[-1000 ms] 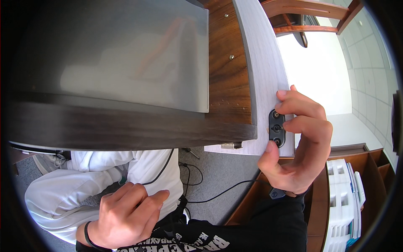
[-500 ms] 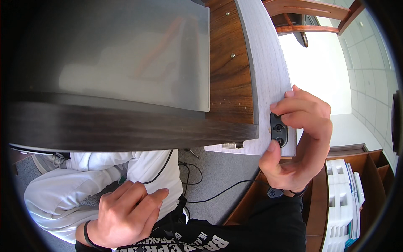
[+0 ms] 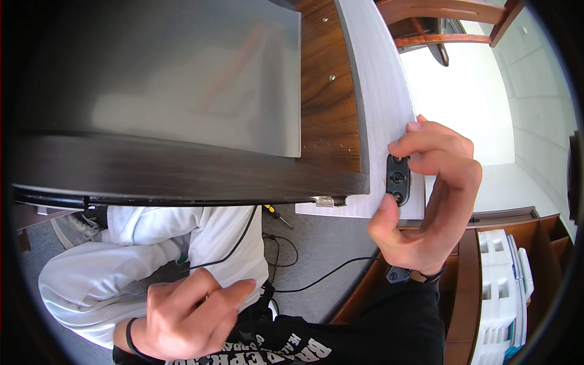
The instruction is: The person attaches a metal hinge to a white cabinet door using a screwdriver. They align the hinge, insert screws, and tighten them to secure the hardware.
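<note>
My right hand (image 3: 435, 201) pinches a small black oblong fitting (image 3: 398, 179) with three round holes. It holds the fitting flat against the near end of a pale grey board (image 3: 377, 91), with my thumb at its lower end and my fingertips at its upper end. The board stands beside a dark wooden panel (image 3: 182, 173) that carries a dull grey metal sheet (image 3: 170, 79). My left hand (image 3: 188, 313) rests low over my lap next to my white trouser leg (image 3: 121, 274). Its fingers are loosely apart and nothing shows in them.
A small screwdriver (image 3: 277, 215) and black cables (image 3: 304, 267) lie on the grey floor below the panel. At the right a white stacked plastic organiser (image 3: 499, 292) sits in a brown wooden shelf unit (image 3: 541, 243). Wooden rails (image 3: 450, 12) cross the top right.
My right thumb has slid up to the fitting's lower end and the fingers have closed tighter over its top. The left hand has stayed put.
</note>
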The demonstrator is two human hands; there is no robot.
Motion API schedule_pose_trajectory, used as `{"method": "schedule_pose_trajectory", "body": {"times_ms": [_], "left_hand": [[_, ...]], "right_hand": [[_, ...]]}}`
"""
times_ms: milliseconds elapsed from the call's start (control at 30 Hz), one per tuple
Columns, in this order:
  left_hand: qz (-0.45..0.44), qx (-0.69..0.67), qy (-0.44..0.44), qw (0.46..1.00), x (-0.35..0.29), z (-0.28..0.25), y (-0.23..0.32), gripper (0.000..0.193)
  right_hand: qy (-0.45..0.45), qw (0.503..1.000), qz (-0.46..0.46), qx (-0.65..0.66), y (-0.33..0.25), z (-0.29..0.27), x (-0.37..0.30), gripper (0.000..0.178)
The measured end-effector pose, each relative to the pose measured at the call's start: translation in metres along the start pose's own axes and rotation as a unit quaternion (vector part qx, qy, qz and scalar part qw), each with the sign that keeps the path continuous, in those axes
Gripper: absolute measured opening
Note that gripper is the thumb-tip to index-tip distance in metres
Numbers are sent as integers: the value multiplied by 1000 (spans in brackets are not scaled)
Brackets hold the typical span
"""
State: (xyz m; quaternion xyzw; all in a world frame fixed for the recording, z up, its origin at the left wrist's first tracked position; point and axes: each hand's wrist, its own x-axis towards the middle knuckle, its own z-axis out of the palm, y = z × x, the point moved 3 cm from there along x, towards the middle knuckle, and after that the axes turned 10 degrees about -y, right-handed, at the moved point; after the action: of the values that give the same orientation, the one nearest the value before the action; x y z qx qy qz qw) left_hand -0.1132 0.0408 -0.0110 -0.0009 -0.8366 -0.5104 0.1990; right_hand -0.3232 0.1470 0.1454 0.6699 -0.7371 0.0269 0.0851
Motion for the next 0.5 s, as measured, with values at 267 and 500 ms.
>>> {"method": "schedule_pose_trajectory", "body": {"times_ms": [267, 500], "left_hand": [[93, -18, 127, 987, 56, -21, 55, 29], [76, -36, 95, 992, 96, -1, 65, 38]], "right_hand": [[13, 999, -15, 28, 3, -2, -4, 49], [45, 997, -34, 60, 7, 0, -6, 52]]}}
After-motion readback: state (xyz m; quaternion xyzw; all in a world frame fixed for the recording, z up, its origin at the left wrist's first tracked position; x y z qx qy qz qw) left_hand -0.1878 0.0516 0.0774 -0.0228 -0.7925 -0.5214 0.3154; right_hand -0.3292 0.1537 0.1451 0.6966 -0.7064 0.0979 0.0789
